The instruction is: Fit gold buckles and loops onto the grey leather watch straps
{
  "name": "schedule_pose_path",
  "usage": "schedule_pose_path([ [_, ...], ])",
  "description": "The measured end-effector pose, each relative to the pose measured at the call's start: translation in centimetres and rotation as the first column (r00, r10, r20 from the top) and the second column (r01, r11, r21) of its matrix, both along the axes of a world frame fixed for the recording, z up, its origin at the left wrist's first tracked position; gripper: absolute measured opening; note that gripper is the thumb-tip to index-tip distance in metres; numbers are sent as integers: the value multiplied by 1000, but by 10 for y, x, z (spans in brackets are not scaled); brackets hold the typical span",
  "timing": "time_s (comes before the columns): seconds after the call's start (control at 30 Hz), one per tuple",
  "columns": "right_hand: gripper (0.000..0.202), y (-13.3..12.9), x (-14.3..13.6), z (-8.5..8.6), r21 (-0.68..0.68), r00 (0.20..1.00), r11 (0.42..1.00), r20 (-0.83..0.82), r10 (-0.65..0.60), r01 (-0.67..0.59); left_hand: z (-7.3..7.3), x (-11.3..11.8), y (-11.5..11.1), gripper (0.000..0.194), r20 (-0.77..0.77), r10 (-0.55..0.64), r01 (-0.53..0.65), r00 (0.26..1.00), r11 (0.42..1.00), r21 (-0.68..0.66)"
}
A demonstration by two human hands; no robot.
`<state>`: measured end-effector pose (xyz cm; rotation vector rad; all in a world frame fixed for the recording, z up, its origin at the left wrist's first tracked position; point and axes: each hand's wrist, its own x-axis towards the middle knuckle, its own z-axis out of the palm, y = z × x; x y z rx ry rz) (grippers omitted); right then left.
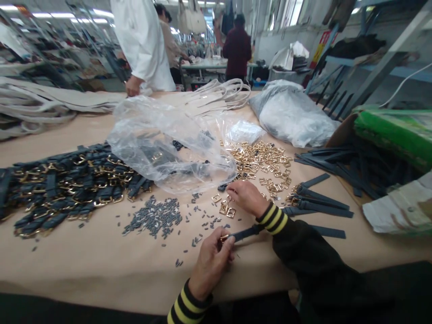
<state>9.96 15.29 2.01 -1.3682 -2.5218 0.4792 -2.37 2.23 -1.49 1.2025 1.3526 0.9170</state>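
Observation:
My left hand (214,256) pinches the end of a dark strap (245,233), where a gold buckle (224,237) shows at the fingertips. The strap runs to the right and passes behind my right wrist. My right hand (248,198) is over a few loose gold buckles (227,209), its fingers bent together and pointing down. What lies between those fingertips, if anything, is hidden. Past that hand spreads a pile of gold buckles (259,155). Small dark loops or tubes (155,218) lie heaped to the left of my hands.
Buckled dark straps (67,184) are piled at left. Clear plastic bags (168,144) cover the middle. Loose straps (317,204) lie at right, near a box with a green cover (394,135). A person in a white sleeve (145,45) stands across the table beside pale straps (216,96).

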Motion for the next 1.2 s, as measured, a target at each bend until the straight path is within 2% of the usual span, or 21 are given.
schedule_pose_path([
  [0.13, 17, 17, -32, -15, 33, 997, 997, 32, -65, 64, -5, -2, -2, 20, 26, 31, -31, 999, 999, -12],
  [0.23, 12, 17, -34, -21, 22, 998, 998, 20, -66, 66, -4, -3, 0, 20, 62, 45, -44, 997, 999, -22],
  [0.4, 6, 7, -11, -22, -46, 998, 997, -25, -60, 59, 1, 2, 4, 21, 67, 80, -79, 995, 997, -17],
  [0.5, 6, -7, 8, -14, -67, 995, 996, -65, -71, 66, 1, 5, 4, 21, 56, 112, -110, 992, 994, -25],
  [0.57, 8, -22, 22, -6, -100, 984, 993, -161, -76, 60, -1, 5, 3, 21, 49, 133, -132, 990, 991, -21],
  [0.63, 10, -42, 36, 0, -211, 930, 977, -359, -85, 8, -3, 5, 0, 21, 30, 145, -145, 989, 989, -3],
  [0.7, 10, -63, 48, 1, -357, 860, 932, -495, -126, -69, -2, 6, -4, 21, -6, 158, -158, 987, 987, 22],
  [0.83, 14, -96, 56, -13, -574, 745, 816, -572, -343, -65, 5, 14, -13, 19, -116, 189, -175, 975, 977, 119],
  [0.9, 15, -104, 54, -20, -622, 680, 782, -592, -433, -44, 9, 19, -17, 17, -167, 192, -164, 967, 972, 171],
  [1.0, 17, -108, 51, -23, -660, 609, 749, -620, -495, -63, 12, 24, -20, 16, -223, 187, -138, 957, 967, 215],
  [1.07, 16, -110, 51, -22, -665, 596, 740, -635, -491, -100, 11, 25, -21, 16, -260, 192, -131, 946, 963, 234],
  [1.2, 15, -113, 55, -22, -633, 607, 765, -655, -450, -117, 9, 26, -24, 15, -335, 190, -105, 923, 961, 257],
])
